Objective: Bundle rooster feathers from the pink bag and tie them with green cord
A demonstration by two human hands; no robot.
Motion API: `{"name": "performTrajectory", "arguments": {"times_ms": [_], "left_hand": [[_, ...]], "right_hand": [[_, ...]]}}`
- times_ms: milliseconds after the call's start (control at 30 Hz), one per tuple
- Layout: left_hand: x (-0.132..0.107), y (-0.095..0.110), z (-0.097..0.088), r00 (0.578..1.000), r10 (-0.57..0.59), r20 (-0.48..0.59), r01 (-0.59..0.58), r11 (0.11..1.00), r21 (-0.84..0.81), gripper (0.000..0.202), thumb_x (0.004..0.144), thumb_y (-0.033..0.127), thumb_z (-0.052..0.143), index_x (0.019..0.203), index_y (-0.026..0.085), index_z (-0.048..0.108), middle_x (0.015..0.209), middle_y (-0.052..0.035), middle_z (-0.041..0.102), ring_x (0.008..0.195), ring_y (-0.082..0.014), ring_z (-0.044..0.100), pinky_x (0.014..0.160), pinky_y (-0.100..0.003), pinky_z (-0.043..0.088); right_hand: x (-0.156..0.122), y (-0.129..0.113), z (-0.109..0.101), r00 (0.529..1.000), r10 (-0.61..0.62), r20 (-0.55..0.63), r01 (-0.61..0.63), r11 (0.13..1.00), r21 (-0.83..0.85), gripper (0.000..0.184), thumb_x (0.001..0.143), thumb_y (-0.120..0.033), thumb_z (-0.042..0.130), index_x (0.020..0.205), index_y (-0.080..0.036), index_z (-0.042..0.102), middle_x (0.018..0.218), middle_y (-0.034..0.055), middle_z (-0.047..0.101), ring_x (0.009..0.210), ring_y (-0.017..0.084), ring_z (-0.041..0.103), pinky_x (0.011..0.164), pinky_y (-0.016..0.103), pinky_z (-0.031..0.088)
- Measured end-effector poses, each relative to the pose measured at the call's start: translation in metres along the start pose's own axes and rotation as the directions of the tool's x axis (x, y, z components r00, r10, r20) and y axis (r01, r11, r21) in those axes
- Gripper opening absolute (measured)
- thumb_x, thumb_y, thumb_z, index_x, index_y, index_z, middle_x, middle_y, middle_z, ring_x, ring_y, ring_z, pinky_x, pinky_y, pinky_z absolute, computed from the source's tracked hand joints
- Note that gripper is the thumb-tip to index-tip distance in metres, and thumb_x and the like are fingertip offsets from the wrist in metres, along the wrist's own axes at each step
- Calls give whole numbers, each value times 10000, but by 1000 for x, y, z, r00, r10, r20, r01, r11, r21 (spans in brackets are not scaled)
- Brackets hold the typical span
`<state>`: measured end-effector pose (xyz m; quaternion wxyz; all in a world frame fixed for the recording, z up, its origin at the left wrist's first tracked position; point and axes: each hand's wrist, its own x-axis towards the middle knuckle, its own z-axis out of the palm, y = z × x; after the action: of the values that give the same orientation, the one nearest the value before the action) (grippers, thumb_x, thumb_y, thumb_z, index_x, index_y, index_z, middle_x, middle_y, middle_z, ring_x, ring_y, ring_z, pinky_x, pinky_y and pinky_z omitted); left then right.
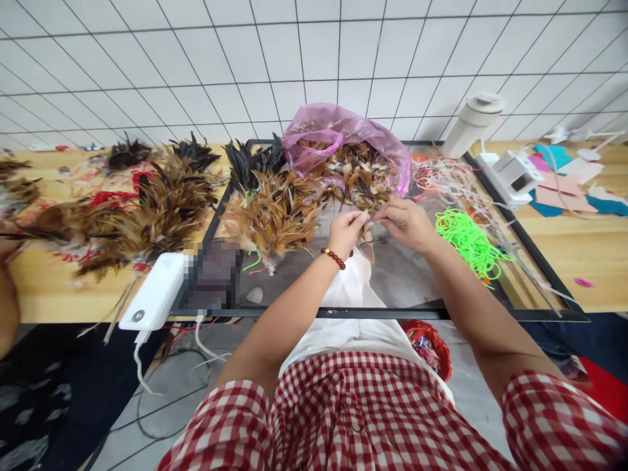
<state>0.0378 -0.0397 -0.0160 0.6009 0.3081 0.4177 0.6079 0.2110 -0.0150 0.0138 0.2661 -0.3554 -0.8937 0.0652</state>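
Note:
My left hand (pixel 347 231) and my right hand (pixel 405 222) meet over the dark mat (pixel 392 281), fingers pinched together on a small bunch of brown feathers (pixel 367 226). A red bead bracelet (pixel 333 258) circles my left wrist. Just behind my hands a pink plastic bag (pixel 338 131) lies open, full of loose brown feathers (pixel 360 173). To the left of my hands lies a finished feather bundle (pixel 275 219) tied with green cord.
Neon green cords (pixel 468 239) and pale cords (pixel 446 176) lie right of my hands. More feather bundles (pixel 147 209) cover the wooden table (pixel 564 242) at left. A white power bank (pixel 154 291) sits at the front edge. A white bottle (pixel 471 124) and coloured felt pieces (pixel 564 190) are at right.

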Motion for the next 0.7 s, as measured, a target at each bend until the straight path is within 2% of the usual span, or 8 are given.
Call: {"name": "performTrajectory", "arguments": {"times_ms": [233,367,567,700], "left_hand": [[-4,-2,3,998,-39,53,33,994,108,115,747,104,801,660,139,735,575,12,663,553,-76,573,609,-206,437],[-2,-3,2,998,-40,53,33,992,123,124,734,181,834,683,142,728,525,22,627,502,-68,544,558,-204,433],[2,-10,-5,993,6,122,-22,991,132,234,666,324,893,729,155,743,555,32,636,515,-61,560,568,-208,459],[0,-8,-6,983,3,181,-24,993,116,271,677,365,888,706,150,726,542,25,628,500,-58,544,544,-204,445]], "right_hand": [[-3,-5,4,994,94,-57,-96,995,-34,227,952,-329,552,917,-206,740,956,102,735,934,246,653,875,375,449],[-3,-5,3,986,128,-107,-117,988,102,214,950,-329,568,903,-202,733,917,86,738,882,225,665,845,356,483],[-2,-2,11,973,51,-225,1,974,225,177,929,-274,594,875,-214,751,886,61,759,833,207,682,820,357,519],[-2,4,13,955,153,-254,-60,939,339,197,914,-381,667,956,-229,785,905,58,764,850,212,682,822,364,526]]}}
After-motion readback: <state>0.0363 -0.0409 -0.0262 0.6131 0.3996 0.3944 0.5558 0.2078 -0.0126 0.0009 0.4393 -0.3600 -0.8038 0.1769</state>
